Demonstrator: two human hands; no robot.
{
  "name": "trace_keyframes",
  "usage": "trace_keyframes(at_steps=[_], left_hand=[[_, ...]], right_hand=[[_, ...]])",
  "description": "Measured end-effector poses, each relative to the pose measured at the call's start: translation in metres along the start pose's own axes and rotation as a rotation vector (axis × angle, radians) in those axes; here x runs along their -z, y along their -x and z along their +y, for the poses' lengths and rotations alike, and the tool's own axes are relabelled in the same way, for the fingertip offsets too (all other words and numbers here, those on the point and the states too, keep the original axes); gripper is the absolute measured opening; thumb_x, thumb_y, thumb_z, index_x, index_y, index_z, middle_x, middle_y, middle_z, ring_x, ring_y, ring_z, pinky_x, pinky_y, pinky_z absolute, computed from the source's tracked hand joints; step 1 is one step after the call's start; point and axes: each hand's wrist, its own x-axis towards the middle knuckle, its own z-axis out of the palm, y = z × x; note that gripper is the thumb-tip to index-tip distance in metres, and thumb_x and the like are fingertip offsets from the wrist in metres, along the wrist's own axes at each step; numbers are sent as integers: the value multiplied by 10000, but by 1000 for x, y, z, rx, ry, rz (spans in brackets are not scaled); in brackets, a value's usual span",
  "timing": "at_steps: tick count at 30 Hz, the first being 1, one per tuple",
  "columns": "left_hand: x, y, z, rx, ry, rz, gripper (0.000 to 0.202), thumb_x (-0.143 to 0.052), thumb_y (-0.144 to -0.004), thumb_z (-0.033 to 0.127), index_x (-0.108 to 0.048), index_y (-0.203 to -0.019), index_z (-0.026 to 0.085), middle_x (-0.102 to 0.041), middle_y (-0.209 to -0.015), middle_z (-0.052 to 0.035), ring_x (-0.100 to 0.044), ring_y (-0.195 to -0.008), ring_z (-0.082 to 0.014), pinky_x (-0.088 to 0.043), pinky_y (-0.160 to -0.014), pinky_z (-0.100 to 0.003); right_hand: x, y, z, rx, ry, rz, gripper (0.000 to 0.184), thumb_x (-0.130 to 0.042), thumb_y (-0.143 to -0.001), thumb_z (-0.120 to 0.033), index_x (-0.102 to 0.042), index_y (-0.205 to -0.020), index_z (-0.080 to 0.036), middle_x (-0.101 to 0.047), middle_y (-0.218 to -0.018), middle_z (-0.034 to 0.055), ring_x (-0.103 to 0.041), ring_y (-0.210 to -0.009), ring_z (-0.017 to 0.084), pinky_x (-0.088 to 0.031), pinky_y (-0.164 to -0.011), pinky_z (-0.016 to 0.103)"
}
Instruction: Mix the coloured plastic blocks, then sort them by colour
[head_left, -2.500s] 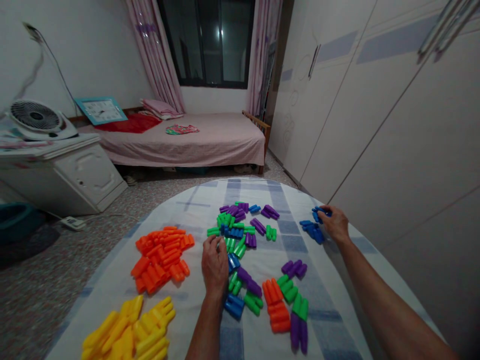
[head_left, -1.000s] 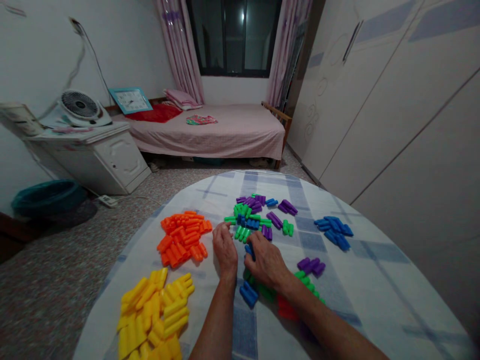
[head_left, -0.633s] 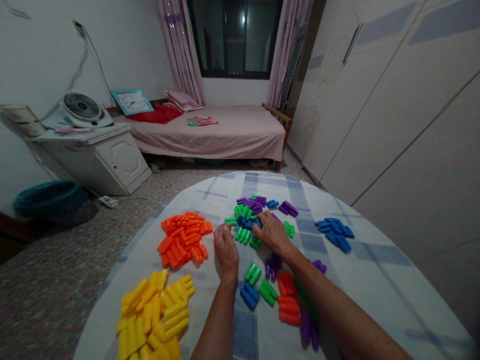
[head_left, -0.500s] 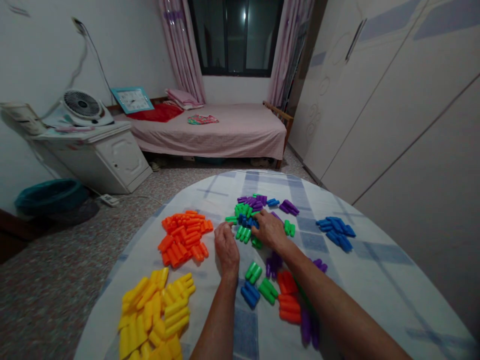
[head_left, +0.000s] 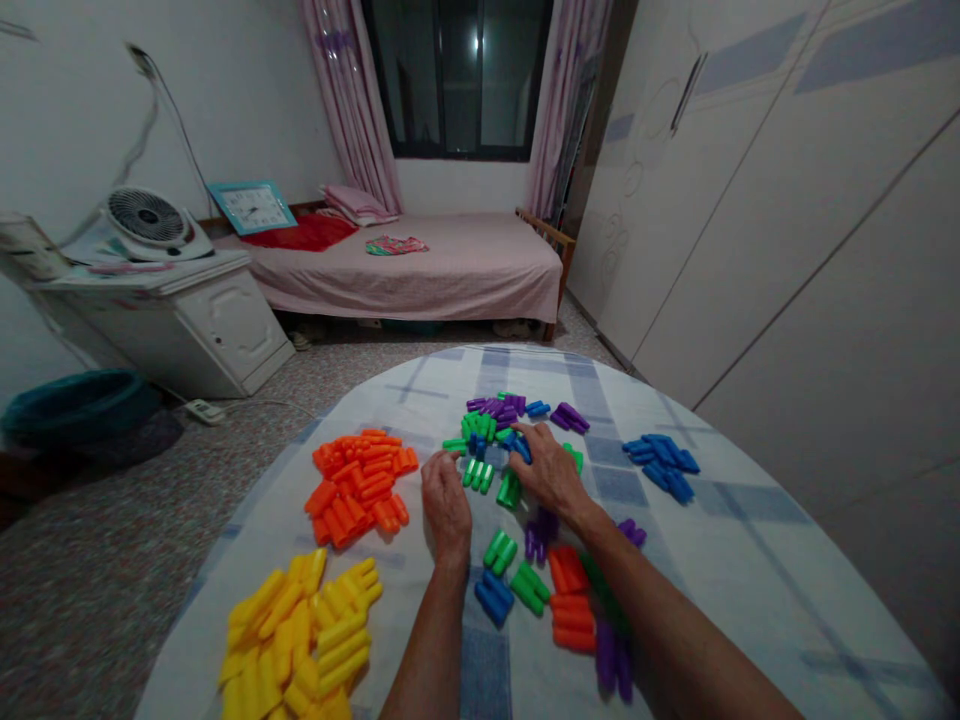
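My right hand point(head_left: 550, 470) has its thumb and fingers closed on a blue plastic tube piece point(head_left: 520, 447) in the mixed middle pile. Resting on the cloth, my left hand point(head_left: 448, 505) is loosely curled; its fingertips are close to a green tube piece point(head_left: 454, 444), and whatever its fingers may hold is hidden. Between the hands lies a joined green piece point(head_left: 478, 475), with another green piece point(head_left: 508, 489) below my right hand. Purple tube pieces point(head_left: 496, 408) lie at the pile's far side.
Orange pieces point(head_left: 360, 485) and yellow pieces point(head_left: 296, 640) are heaped on the left. A blue group point(head_left: 661, 465) lies right. Orange blocks point(head_left: 573, 610), a near blue piece point(head_left: 494, 598) and purple pieces point(head_left: 613, 660) lie nearer me. The round table wears a checked cloth point(head_left: 757, 600).
My right hand has drawn a blue piece slightly right, away from the other blue in the pile, baring cloth there. My left hand stays beside the pile. The whole view has shifted a little.
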Motion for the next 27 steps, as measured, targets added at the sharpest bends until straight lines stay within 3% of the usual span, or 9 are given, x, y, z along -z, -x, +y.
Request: trace_keyframes(at_steps=[3,7,10,13,16,18,23,25,27], left_hand=[[0,0,0,-2,2,-2,396,-297,-926,429,-605,-982,187,-585,-1017,-78,-568,-988,-194,-457,-890,-340],[0,1,2,27,12,7,403,-292,-931,431,-611,-978,188,-590,-1025,-78,-563,-999,-196,-447,-907,-348],[0,1,3,26,13,7,408,-288,-934,440,-608,-986,192,-586,-1040,-75,-562,-1003,-196,-446,-908,-352],[-1,1,2,27,2,-4,399,-291,-934,434,-609,-975,198,-582,-1038,-70,-563,-999,-195,-445,-908,-353],[-2,1,0,17,11,9,394,-301,-932,438,-614,-965,200,-589,-1024,-67,-562,-1003,-196,-442,-913,-354],[-2,1,0,9,22,24,396,-308,-932,446,-615,-967,199,-597,-1016,-67,-563,-1003,-196,-441,-914,-353],[-1,1,0,20,6,14,400,-297,-936,440,-616,-972,202,-594,-1010,-67,-568,-987,-192,-445,-907,-348],[-1,1,0,11,-2,9,400,-295,-935,435,-615,-978,200,-590,-1020,-71,-566,-994,-194,-447,-905,-347],[-1,0,0,6,0,13,406,-291,-934,437,-613,-986,194,-587,-1034,-78,-564,-1000,-197,-449,-902,-348]], right_hand=[[19,-1,31,-93,-20,70,397,-445,-859,-284,-514,-1247,-229,-548,-1145,69,-575,-949,198,-423,-778,289],[45,-11,89,-265,251,194,433,-411,-878,-313,-497,-1285,-194,-543,-1112,119,-573,-890,229,-407,-746,336],[53,-17,128,-341,427,184,422,-407,-879,-317,-515,-1270,-202,-549,-1099,139,-547,-973,278,-398,-753,381],[49,-15,153,-340,506,64,408,-399,-878,-312,-537,-1251,-222,-549,-1155,138,-523,-1032,297,-388,-788,422],[40,-10,162,-315,522,-57,429,-380,-883,-313,-512,-1279,-215,-550,-1198,141,-529,-1025,288,-384,-793,428],[35,-6,163,-308,529,-58,444,-364,-891,-327,-487,-1301,-205,-559,-1194,145,-541,-996,279,-384,-789,426],[32,-8,153,-211,533,154,419,-382,-896,-363,-530,-1243,-181,-539,-1267,139,-439,-1158,307,-334,-890,464],[31,-16,140,-115,486,241,411,-398,-895,-350,-531,-1242,-174,-535,-1289,130,-400,-1205,296,-318,-924,446],[28,-27,121,6,414,237,397,-419,-890,-324,-535,-1240,-175,-551,-1282,118,-402,-1213,275,-314,-939,412]])
